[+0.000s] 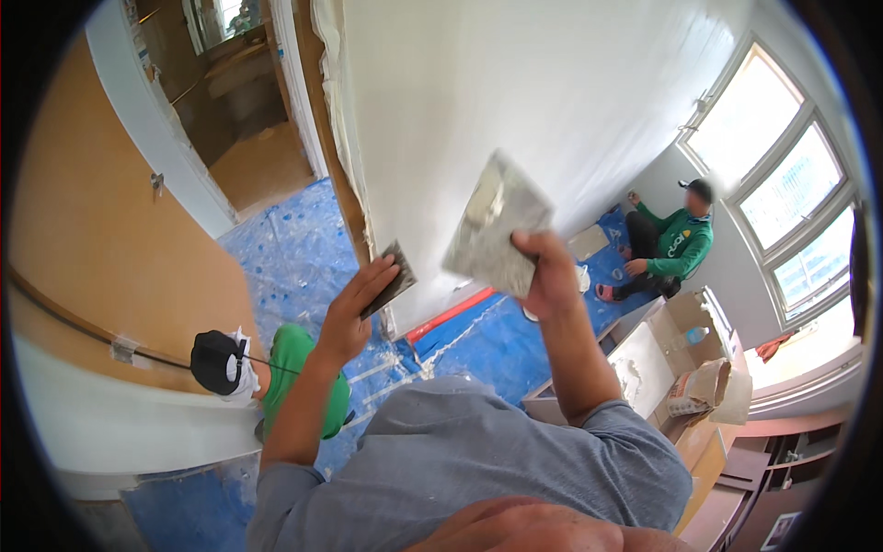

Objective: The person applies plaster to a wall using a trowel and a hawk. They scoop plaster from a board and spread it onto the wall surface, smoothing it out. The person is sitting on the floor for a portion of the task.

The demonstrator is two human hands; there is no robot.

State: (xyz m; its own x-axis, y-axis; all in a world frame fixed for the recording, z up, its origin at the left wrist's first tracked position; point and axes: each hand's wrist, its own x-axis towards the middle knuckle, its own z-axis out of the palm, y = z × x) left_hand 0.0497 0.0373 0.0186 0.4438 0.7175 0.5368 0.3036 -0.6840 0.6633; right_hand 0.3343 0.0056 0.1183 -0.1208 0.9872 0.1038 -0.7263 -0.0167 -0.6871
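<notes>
My right hand grips a flat grey rectangular plastering plate by its lower right edge, thumb on its upper face. A dab of off-white putty sits on that plate. Closed round a small dark putty scraper is my left hand, with the putty-smeared blade pointing up and right. The two tools are held apart, in front of a white wall. In this view neither tool appears to touch the wall, though its distance is hard to judge.
Blue plastic sheeting covers the floor. A person in green sits by the windows at right; another in a black cap is low at left. A wooden door stands left. Cabinets, a torn paper bag and a bottle are lower right.
</notes>
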